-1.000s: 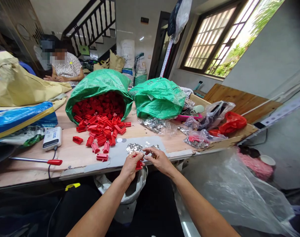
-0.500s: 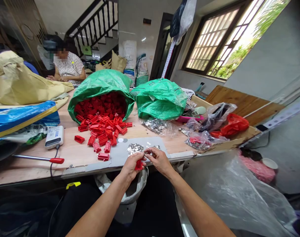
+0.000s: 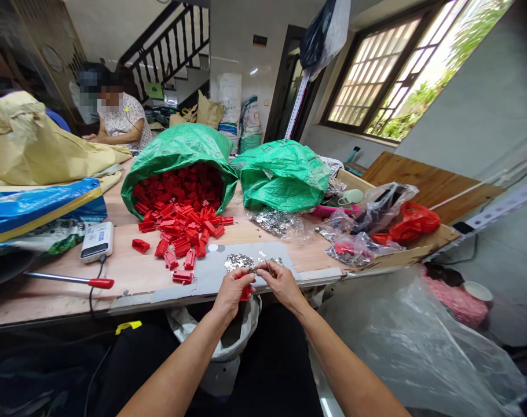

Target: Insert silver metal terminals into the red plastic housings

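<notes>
"1 long table (image 3: 133,278) in front of you. What takes up the most room in the middle?"

"2 green sacks. The left sack (image 3: 180,142) lies with its mouth towards me, full of red pieces (image 3: 180,226) that spread out onto the wood. The right sack (image 3: 285,179) sits just beside it."

"Nearer you?"

"A grey sheet (image 3: 209,272), flat at the table's near edge, right of the loose red pieces."

"And your 2 hands?"

"Close together, at that near edge. My left hand (image 3: 229,292) is closed around 1 red piece (image 3: 245,293), which shows below my fingers. My right hand (image 3: 284,288) has its fingers bent, tips right by my left hand's; whether they pinch anything, I cannot tell."

"Smallest of all?"

"Silvery metal bits (image 3: 237,262), piled on the sheet just beyond my left hand, with a few more scattered beyond my right."
</notes>
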A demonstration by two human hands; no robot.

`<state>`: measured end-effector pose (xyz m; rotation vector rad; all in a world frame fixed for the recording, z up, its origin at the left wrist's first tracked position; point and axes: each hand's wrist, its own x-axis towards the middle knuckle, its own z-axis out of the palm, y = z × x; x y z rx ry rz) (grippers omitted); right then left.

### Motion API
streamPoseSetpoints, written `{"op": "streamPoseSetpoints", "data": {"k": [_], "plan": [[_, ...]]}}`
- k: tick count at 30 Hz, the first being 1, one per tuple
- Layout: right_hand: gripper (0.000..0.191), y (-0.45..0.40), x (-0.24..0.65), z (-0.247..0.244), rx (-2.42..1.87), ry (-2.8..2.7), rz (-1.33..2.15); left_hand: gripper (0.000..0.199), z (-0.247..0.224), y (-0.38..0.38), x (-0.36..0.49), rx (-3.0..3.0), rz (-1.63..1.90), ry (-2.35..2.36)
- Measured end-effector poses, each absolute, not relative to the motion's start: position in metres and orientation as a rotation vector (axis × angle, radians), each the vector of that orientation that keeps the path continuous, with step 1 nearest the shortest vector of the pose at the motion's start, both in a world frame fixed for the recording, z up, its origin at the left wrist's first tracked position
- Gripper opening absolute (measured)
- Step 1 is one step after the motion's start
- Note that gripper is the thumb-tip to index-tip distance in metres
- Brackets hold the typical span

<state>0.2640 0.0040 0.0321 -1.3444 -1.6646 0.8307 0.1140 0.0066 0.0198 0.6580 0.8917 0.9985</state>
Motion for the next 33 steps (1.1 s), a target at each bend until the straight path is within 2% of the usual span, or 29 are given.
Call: {"op": "streamPoseSetpoints", "data": {"k": [6,13,33], "plan": [[0.02,0.005,0.266,0.034,-1.377,-1.692,0.86,0.035,0.021,0.006,0.114,0.686,0.998,0.898],[0.023,0.004,0.268,0.03,-1.306,-1.653,1.079,0.031,0.02,0.008,0.112,0.661,0.948,0.913],[0.022,0.001,0.277,0.036,-1.277,-1.893,1.088,0.021,0.014,0.003,0.118,0.993,0.966,1.119]]}}
